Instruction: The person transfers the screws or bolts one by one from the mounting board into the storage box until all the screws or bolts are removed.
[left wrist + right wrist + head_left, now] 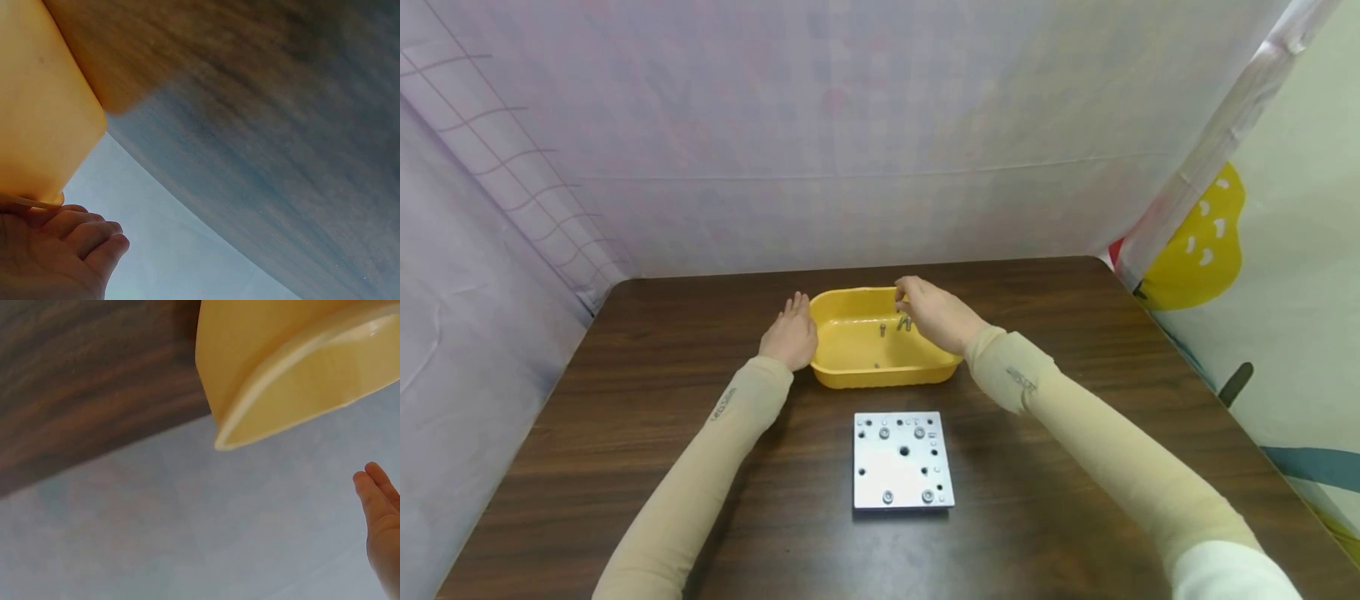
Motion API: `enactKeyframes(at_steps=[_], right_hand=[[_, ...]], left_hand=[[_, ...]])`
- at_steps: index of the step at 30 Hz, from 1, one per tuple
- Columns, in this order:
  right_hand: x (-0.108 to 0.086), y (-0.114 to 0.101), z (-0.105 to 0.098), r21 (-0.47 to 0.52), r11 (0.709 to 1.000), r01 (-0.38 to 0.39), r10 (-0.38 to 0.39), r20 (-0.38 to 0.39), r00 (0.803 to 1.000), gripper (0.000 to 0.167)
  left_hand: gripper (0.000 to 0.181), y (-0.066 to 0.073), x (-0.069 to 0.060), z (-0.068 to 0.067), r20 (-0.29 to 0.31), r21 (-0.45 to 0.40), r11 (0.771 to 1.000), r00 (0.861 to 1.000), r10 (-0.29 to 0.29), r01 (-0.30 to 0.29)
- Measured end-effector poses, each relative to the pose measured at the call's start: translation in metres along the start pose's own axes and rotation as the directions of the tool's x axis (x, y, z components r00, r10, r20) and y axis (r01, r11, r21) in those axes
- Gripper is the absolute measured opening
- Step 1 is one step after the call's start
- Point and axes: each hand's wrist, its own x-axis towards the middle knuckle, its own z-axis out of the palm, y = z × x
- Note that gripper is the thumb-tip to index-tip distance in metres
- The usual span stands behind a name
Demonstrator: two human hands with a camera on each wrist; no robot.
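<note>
A yellow plastic basin (pixel 880 379) stands on the table, with several small metal screws (pixel 904 322) lying inside it. My left hand (pixel 789 335) is at the basin's left end; in the left wrist view its loosely bent fingers (pixel 94 240) touch the rim. Over the right part of the basin is my right hand (pixel 938 312), fingers angled down above the screws. The right wrist view has two fairly straight fingers (pixel 375 490) above the rim, with no held thing visible; the thumb is hidden. Nearer me lies a square silver metal plate (pixel 891 475) with holes and several socket-head screws in it.
The dark wood-grain table (pixel 1037 500) carries the basin and the plate. A pale patterned curtain (pixel 850 167) hangs along its far edge, and more cloth hangs at both sides. A dark rounded piece (pixel 1236 383) sticks up by the right edge.
</note>
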Motion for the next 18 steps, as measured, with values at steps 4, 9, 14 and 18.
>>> enactKeyframes(at_steps=[4, 9, 14, 18], right_hand=[[0.008, 0.004, 0.001, 0.055, 0.995, -0.079, 0.076, 0.061, 0.995, 0.020], [0.014, 0.011, 0.003, 0.102, 0.986, -0.134, 0.124, 0.099, 0.987, 0.020], [0.020, 0.012, 0.006, 0.083, 0.991, -0.106, 0.097, 0.103, 0.990, 0.021], [0.026, 0.013, 0.011, -0.018, 1.000, 0.000, 0.001, 0.086, 0.996, 0.025]], left_hand=[[0.056, 0.001, 0.000, 0.000, -0.004, -0.001, 1.000, 1.000, -0.002, 0.002], [0.056, 0.002, 0.000, 0.000, 0.003, -0.002, 1.000, 1.000, -0.003, 0.003], [0.056, 0.002, 0.001, 0.000, 0.003, 0.001, 1.000, 1.000, -0.001, 0.001], [0.056, 0.003, 0.001, 0.000, 0.001, 0.002, 1.000, 1.000, 0.000, 0.000]])
